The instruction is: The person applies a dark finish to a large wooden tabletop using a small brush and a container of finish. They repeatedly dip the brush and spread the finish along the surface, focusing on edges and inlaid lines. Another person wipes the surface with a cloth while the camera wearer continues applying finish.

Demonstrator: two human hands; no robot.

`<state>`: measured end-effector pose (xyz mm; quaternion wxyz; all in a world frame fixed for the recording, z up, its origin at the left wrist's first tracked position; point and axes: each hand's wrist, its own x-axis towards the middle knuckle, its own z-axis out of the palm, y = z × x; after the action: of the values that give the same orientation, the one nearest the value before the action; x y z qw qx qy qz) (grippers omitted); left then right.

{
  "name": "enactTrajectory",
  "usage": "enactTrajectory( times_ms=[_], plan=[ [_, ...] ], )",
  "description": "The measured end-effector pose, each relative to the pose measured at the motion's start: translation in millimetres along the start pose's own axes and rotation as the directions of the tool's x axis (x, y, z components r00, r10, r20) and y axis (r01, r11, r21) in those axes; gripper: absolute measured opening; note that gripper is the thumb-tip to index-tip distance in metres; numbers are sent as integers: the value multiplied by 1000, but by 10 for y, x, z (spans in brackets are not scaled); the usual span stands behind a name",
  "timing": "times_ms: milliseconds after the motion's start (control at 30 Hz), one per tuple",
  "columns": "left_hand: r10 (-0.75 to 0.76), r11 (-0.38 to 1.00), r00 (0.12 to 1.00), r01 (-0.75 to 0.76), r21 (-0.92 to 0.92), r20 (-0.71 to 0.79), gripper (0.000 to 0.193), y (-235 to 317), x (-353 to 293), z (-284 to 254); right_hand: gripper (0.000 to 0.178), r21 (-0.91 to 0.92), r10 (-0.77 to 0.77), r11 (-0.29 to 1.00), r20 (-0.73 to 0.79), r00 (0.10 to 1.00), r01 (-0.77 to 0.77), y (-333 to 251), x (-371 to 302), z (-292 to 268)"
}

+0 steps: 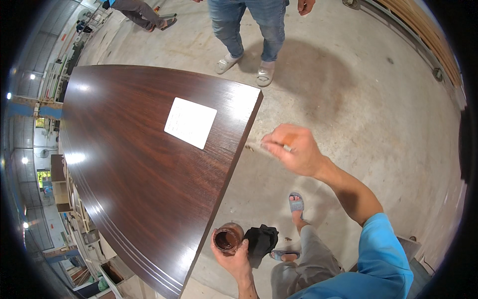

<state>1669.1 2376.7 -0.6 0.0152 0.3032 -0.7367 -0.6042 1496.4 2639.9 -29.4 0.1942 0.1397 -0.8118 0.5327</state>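
My right hand (294,149) is shut on a small brush (269,147), whose tip points at the right edge of a dark glossy wooden panel (129,169). Lower down, my left hand (234,254) holds a small open jar (228,239) of dark brown stain and a black rag (261,240), just beside the panel's edge. On the panel near its far corner lies a white paper sheet (190,122).
Another person in jeans and pale shoes (249,65) stands on the concrete floor (368,99) beyond the panel's far corner. A second person's legs (144,15) show at the top left. Wooden boards (428,35) lean at the top right. Shelving and lights line the left side.
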Motion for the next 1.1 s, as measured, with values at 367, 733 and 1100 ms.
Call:
enactTrajectory(
  times_ms=[367,733,1100],
  plan=[
    [72,997,997,-72,-24,-11,87,194,-95,0,14,135,-66,990,176,982,43,-416,-428,433],
    [122,984,988,-133,-118,-97,86,431,-254,-222,14,174,-19,985,200,980,-17,-649,-561,923],
    [93,990,991,-102,-97,-100,88,262,-540,-832,18,552,199,607,591,782,-572,-1136,-997,940]
  ],
)
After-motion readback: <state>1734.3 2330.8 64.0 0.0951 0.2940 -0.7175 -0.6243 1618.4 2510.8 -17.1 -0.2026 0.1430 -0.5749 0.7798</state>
